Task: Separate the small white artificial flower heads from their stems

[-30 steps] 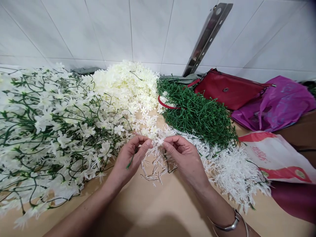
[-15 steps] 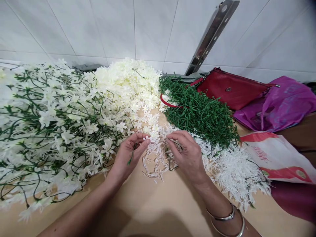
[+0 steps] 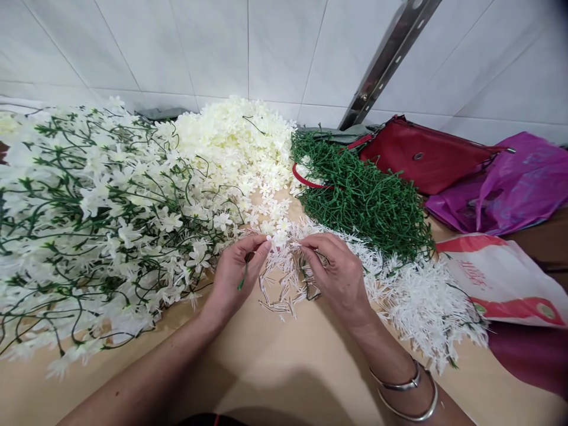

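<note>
My left hand (image 3: 235,275) is closed in a pinch, and a short green plastic stem (image 3: 242,277) sticks out below its fingers. White petals show at its fingertips, against loose white blossoms (image 3: 280,228) behind. Close by on the right, my right hand (image 3: 339,272) pinches a thin white stamen piece at its fingertips, partly hidden. Under and between the hands lie scattered white stamen pieces (image 3: 279,290). A dark green stem (image 3: 305,275) loops beside my right hand; whether it is held, I cannot tell.
Finished-looking white flowers on green stems (image 3: 133,231) heap up at left. Behind lie loose blossoms (image 3: 239,133), green stems (image 3: 364,198) and a red bag (image 3: 412,157). White stamens (image 3: 439,307), a purple plastic bag (image 3: 519,183) and a printed bag (image 3: 497,278) are at right.
The view has shifted slightly. Both hands stay close together, still pinching; the right fingertips now show a white tip, and the left hand's green stem remains in place.
</note>
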`<control>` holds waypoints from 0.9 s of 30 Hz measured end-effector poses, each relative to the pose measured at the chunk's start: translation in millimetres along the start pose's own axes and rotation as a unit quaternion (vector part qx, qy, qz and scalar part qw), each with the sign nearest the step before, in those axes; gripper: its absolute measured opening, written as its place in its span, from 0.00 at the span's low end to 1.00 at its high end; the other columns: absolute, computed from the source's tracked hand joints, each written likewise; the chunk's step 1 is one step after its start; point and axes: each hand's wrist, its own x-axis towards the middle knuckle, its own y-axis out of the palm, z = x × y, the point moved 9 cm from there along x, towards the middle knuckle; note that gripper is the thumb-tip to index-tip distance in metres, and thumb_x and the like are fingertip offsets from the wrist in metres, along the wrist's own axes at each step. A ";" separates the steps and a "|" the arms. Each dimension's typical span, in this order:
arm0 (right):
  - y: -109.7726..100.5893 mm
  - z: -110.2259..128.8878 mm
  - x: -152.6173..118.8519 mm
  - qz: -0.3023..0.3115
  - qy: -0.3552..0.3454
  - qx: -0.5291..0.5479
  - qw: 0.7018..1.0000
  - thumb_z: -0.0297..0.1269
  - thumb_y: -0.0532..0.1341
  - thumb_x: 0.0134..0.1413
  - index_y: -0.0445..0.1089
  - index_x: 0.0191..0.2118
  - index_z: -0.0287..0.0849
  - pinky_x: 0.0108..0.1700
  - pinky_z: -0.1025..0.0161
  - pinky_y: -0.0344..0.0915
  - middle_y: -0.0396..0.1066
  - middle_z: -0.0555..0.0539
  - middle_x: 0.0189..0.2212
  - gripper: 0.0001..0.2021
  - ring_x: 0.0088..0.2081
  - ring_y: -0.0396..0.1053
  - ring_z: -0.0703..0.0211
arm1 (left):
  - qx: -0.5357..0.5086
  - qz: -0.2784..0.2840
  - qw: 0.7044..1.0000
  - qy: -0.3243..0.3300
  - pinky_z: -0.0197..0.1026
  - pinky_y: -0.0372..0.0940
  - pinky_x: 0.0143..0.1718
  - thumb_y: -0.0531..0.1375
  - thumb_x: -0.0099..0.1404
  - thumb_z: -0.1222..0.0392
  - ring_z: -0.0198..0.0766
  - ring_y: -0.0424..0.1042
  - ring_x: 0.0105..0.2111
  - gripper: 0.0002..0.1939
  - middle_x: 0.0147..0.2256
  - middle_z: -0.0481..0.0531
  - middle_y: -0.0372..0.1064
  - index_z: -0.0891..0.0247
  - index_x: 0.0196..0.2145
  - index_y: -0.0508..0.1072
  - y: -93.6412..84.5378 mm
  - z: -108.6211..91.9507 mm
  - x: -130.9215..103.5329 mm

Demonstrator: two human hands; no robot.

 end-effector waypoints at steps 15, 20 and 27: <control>26.4 -8.3 -12.6 0.094 0.252 0.177 0.947 0.36 0.60 0.56 0.67 0.26 0.43 0.28 0.64 0.57 0.63 0.55 0.20 0.09 0.23 0.59 0.65 | 0.106 -0.061 0.985 0.120 0.36 0.72 0.41 0.61 0.69 0.61 0.39 0.81 0.37 0.10 0.38 0.51 0.83 0.62 0.42 0.83 4.6 -16.8 -8.9; 34.3 -13.1 -16.3 0.110 0.322 0.247 0.907 0.41 0.61 0.51 0.65 0.24 0.43 0.24 0.65 0.51 0.59 0.56 0.18 0.11 0.21 0.53 0.67 | 0.238 -0.062 0.933 0.261 0.35 0.74 0.41 0.60 0.70 0.66 0.37 0.82 0.36 0.12 0.41 0.54 0.83 0.64 0.48 0.80 15.2 -42.3 -21.8; 33.3 -18.2 -19.3 0.076 0.365 0.310 0.875 0.43 0.64 0.49 0.66 0.23 0.43 0.25 0.65 0.53 0.60 0.55 0.18 0.12 0.22 0.54 0.67 | 0.303 -0.057 0.906 0.290 0.35 0.75 0.44 0.57 0.73 0.65 0.37 0.82 0.40 0.13 0.44 0.54 0.83 0.63 0.52 0.76 23.2 -51.3 -27.0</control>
